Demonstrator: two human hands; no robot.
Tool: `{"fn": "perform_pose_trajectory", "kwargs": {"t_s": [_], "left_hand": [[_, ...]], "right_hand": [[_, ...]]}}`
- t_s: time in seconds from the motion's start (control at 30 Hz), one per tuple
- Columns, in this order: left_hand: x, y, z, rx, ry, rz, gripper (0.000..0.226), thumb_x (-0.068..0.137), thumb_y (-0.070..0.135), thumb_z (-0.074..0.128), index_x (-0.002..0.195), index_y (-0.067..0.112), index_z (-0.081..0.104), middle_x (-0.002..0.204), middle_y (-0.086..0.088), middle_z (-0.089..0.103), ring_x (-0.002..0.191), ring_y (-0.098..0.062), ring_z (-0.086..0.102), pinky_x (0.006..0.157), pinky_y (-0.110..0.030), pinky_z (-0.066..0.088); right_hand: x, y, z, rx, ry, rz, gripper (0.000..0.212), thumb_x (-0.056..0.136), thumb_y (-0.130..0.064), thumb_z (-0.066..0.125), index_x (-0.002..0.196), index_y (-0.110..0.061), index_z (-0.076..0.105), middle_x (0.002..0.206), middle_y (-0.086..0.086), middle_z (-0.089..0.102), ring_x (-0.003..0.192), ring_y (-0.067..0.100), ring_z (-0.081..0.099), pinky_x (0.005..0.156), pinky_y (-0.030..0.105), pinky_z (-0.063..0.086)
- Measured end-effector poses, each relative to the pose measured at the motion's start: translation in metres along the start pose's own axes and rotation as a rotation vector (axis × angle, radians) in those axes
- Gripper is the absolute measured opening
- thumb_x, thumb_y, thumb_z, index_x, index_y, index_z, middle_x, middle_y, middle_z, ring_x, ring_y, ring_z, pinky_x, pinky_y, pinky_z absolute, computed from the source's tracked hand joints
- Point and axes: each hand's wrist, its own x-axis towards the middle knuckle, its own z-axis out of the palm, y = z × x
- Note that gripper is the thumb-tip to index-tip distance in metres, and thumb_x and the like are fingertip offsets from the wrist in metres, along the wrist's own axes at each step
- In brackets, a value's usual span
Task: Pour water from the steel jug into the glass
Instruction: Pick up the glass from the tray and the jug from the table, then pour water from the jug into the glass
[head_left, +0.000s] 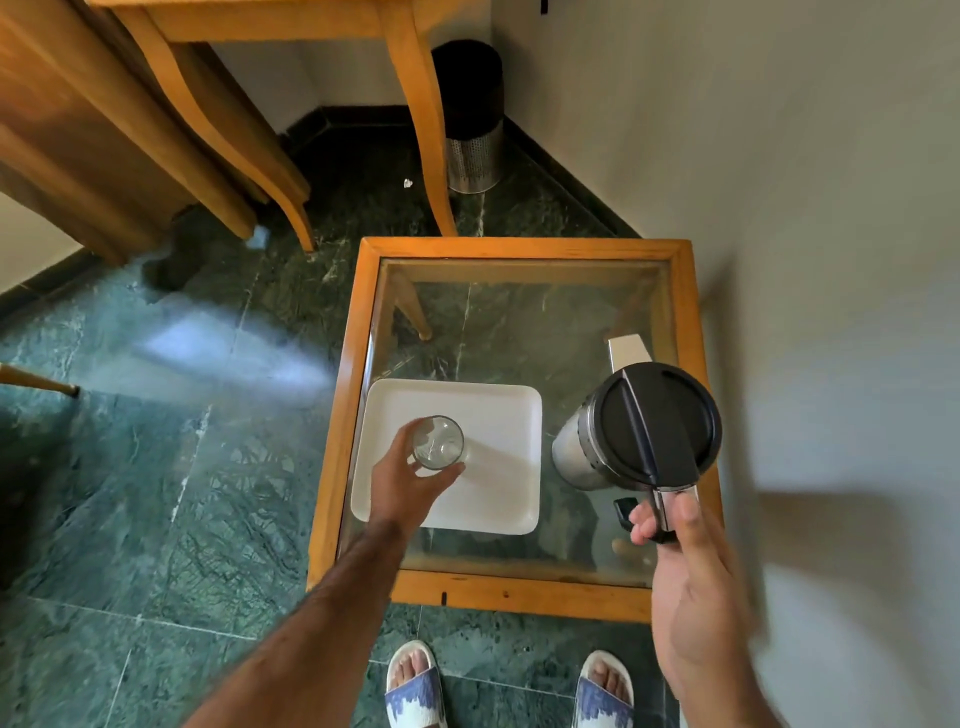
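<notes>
A clear glass (438, 442) stands upright on a white square tray (498, 499), and my left hand (408, 480) is wrapped around its near side. To the right, a steel jug (576, 452) with a black lid (655, 421) is held above the glass-topped table (519, 249). My right hand (680, 561) grips the jug's handle from the near side. The jug's spout points away from me, toward the far edge. No water is flowing.
The small table has a wooden frame and stands against a pale wall on the right. Beyond it are a metal waste bin (474, 150) and the legs of a wooden desk (415, 104). My feet in sandals (415, 686) stand on the green marble floor.
</notes>
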Motion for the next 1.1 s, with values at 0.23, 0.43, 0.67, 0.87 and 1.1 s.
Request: {"fn": "perform_pose_trajectory", "kwargs": {"t_s": [0.23,0.43,0.67,0.87,1.1], "left_hand": [[0.002,0.029,-0.017,-0.045,-0.017,0.083,0.069,0.068,0.028,0.096,0.129,0.030,0.063,0.125,0.010,0.070,0.119,-0.017,0.065,0.103,-0.040,0.057],[-0.015,0.103,-0.060,-0.042,-0.020,0.233,0.070,0.063,0.044,0.092,0.124,0.032,0.061,0.124,0.010,0.070,0.118,-0.016,0.066,0.099,-0.039,0.059],[-0.063,0.210,-0.121,-0.054,-0.030,0.394,0.065,0.067,0.030,0.095,0.124,0.029,0.066,0.119,0.013,0.073,0.115,-0.008,0.068,0.098,-0.028,0.055],[-0.115,0.306,-0.171,-0.105,-0.012,0.504,0.062,0.073,0.022,0.092,0.129,0.025,0.065,0.115,0.007,0.073,0.110,-0.017,0.071,0.093,-0.036,0.062],[-0.164,0.381,-0.221,-0.093,0.013,0.632,0.068,0.069,0.032,0.092,0.131,0.028,0.065,0.117,0.014,0.073,0.112,-0.012,0.068,0.101,-0.033,0.052]], "right_hand": [[0.033,-0.025,0.002,0.143,0.053,-0.026,0.028,0.097,-0.035,0.056,0.075,-0.027,0.073,0.075,-0.012,0.054,0.065,0.008,0.039,0.068,0.028,0.030],[0.025,-0.083,-0.006,0.015,0.001,-0.038,0.030,0.085,-0.053,0.068,0.079,-0.026,0.077,0.075,-0.008,0.054,0.068,0.013,0.037,0.074,0.036,0.029],[-0.009,-0.203,0.017,0.032,-0.121,-0.105,0.048,0.067,-0.060,0.080,0.057,-0.024,0.050,0.057,-0.006,0.037,0.056,0.012,0.034,0.066,0.036,0.027],[-0.035,-0.322,0.048,-0.043,-0.223,-0.225,0.052,0.071,-0.053,0.073,0.058,-0.016,0.040,0.049,-0.004,0.034,0.051,0.014,0.031,0.056,0.031,0.027],[-0.072,-0.441,0.083,-0.231,-0.383,-0.349,0.046,0.074,-0.052,0.074,0.053,-0.025,0.042,0.057,0.001,0.031,0.055,0.017,0.028,0.056,0.031,0.027]]}}
